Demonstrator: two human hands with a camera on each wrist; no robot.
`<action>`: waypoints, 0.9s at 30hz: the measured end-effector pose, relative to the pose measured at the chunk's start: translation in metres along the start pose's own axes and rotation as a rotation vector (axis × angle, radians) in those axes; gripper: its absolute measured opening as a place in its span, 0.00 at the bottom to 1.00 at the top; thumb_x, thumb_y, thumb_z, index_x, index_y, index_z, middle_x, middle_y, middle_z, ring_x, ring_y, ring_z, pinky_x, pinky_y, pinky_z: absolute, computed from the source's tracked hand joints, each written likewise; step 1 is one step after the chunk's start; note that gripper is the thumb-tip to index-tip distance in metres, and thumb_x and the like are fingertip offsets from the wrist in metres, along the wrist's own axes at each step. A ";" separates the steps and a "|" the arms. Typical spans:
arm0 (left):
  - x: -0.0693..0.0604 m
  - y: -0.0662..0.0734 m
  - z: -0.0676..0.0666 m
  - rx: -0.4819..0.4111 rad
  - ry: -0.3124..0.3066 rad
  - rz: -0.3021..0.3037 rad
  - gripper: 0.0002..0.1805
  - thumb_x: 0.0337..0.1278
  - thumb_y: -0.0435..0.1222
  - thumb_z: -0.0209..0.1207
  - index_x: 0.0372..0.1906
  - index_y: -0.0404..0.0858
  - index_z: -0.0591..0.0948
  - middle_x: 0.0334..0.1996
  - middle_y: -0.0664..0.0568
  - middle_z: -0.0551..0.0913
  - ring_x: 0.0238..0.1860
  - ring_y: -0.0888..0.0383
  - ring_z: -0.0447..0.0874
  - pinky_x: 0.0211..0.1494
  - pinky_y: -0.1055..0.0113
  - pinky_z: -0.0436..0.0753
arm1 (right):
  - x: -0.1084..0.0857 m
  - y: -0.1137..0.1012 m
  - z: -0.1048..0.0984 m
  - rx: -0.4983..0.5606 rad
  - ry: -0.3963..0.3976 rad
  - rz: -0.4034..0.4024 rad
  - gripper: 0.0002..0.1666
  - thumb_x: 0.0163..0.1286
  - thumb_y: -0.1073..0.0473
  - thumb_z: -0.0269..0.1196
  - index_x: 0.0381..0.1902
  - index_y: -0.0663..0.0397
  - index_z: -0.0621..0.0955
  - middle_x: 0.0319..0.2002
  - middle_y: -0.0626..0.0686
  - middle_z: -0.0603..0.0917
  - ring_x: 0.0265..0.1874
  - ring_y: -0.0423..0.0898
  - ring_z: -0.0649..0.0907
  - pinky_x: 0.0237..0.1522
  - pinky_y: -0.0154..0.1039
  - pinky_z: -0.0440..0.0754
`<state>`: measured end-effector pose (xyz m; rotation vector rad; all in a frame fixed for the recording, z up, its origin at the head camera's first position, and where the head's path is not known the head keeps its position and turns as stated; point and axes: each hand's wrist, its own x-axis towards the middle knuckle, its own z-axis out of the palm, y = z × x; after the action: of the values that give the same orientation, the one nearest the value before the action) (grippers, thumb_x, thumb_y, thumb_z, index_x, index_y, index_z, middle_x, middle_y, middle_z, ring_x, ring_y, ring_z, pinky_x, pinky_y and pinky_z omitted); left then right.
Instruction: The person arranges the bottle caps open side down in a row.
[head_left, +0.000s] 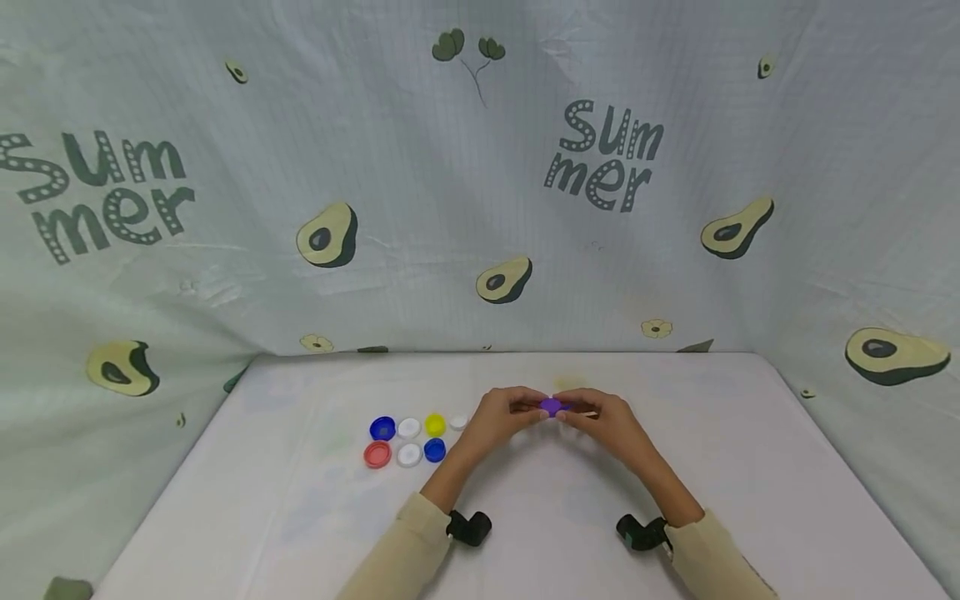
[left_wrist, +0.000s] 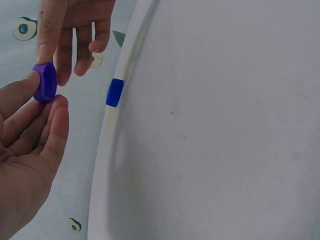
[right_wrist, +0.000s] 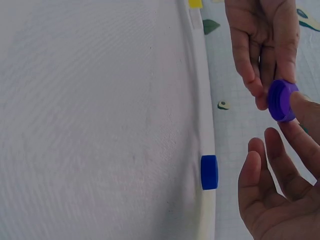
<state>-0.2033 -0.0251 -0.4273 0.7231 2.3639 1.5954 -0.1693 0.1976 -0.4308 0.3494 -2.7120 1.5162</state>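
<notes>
A purple bottle cap (head_left: 551,407) is held up between both hands near the middle of the table's far part. My left hand (head_left: 497,419) pinches it from the left, its thumb on one face in the left wrist view. From the right, my right hand (head_left: 606,423) pinches the same cap with thumb and index finger, the other fingers loosely bent in the right wrist view. The cap's hollow, ridged inside (right_wrist: 281,101) shows in both wrist views. A blue bottle cap (left_wrist: 114,92) lies on the table near the hands, mostly hidden by them in the head view.
Left of the hands, several caps lie in two rows on the white table (head_left: 300,533): blue (head_left: 382,428), white (head_left: 408,428) and yellow (head_left: 435,425) behind, red (head_left: 377,454), white (head_left: 409,455) and blue (head_left: 435,450) in front. My left hand partly covers another white cap (head_left: 457,422). A patterned curtain (head_left: 420,167) hangs behind.
</notes>
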 end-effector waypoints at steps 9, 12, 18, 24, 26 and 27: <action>-0.005 -0.002 -0.001 0.012 0.017 0.006 0.17 0.68 0.43 0.65 0.55 0.39 0.86 0.48 0.52 0.89 0.46 0.61 0.87 0.50 0.69 0.86 | -0.005 0.000 0.007 0.043 0.018 -0.032 0.19 0.71 0.48 0.67 0.54 0.48 0.86 0.52 0.49 0.87 0.51 0.48 0.86 0.55 0.42 0.85; -0.007 0.000 -0.004 0.004 0.019 0.021 0.17 0.67 0.42 0.65 0.55 0.39 0.86 0.49 0.52 0.89 0.47 0.61 0.87 0.51 0.70 0.85 | -0.005 -0.001 0.008 0.067 0.012 -0.057 0.19 0.71 0.48 0.67 0.56 0.49 0.86 0.52 0.49 0.87 0.52 0.48 0.86 0.54 0.39 0.85; -0.009 0.002 -0.010 -0.038 0.023 0.045 0.17 0.67 0.41 0.65 0.56 0.39 0.86 0.50 0.51 0.88 0.49 0.59 0.87 0.53 0.68 0.86 | -0.001 -0.002 0.010 0.064 0.021 -0.091 0.19 0.72 0.47 0.66 0.56 0.46 0.85 0.52 0.48 0.87 0.52 0.47 0.87 0.53 0.38 0.85; -0.014 0.002 -0.017 -0.079 0.030 0.031 0.17 0.70 0.40 0.63 0.57 0.38 0.85 0.52 0.48 0.88 0.49 0.55 0.88 0.55 0.65 0.85 | 0.001 -0.010 0.013 0.058 0.030 -0.088 0.18 0.73 0.48 0.65 0.56 0.45 0.85 0.52 0.48 0.87 0.52 0.47 0.86 0.54 0.41 0.85; -0.016 0.002 -0.018 -0.097 0.040 0.035 0.16 0.70 0.40 0.62 0.57 0.38 0.86 0.52 0.48 0.88 0.49 0.53 0.88 0.56 0.63 0.85 | 0.001 -0.012 0.015 0.068 0.033 -0.084 0.17 0.74 0.48 0.64 0.56 0.46 0.85 0.51 0.48 0.87 0.51 0.47 0.87 0.54 0.42 0.85; -0.016 0.002 -0.018 -0.106 0.049 0.039 0.16 0.70 0.39 0.62 0.57 0.38 0.86 0.52 0.48 0.88 0.49 0.52 0.88 0.55 0.63 0.86 | 0.001 -0.014 0.016 0.071 0.037 -0.084 0.17 0.74 0.48 0.64 0.56 0.47 0.85 0.50 0.48 0.87 0.50 0.47 0.87 0.54 0.42 0.85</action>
<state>-0.1966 -0.0476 -0.4201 0.7209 2.2909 1.7594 -0.1663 0.1773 -0.4276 0.4272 -2.5860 1.5830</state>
